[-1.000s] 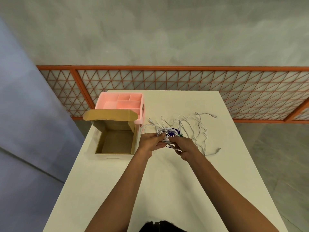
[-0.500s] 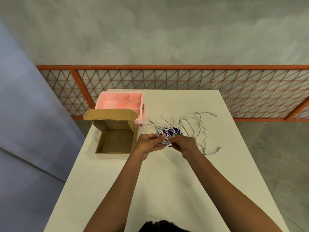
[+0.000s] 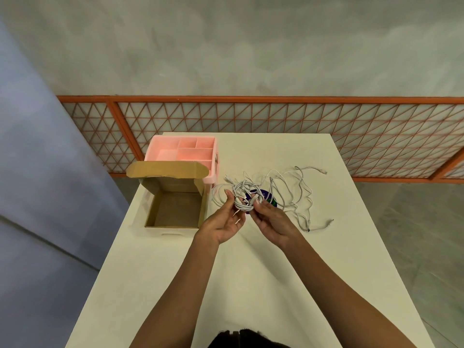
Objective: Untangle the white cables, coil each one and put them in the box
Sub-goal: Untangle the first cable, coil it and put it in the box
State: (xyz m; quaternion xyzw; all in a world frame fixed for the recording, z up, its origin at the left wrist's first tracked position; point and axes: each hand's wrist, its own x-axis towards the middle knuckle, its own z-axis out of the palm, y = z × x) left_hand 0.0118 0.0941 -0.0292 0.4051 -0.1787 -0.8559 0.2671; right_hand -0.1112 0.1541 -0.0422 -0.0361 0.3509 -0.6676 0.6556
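Together our left hand (image 3: 222, 222) and right hand (image 3: 272, 222) pinch the white cables (image 3: 241, 203) with curled fingers, the tangle just right of the open box (image 3: 175, 209), loose ends trailing right on the surface (image 3: 251, 285)

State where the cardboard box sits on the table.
Head view: the cardboard box sits open on the table's left edge, just in front of the pink tray.

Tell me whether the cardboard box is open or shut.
Open. The cardboard box has its lid flap raised at the far side, baring its brown floor.
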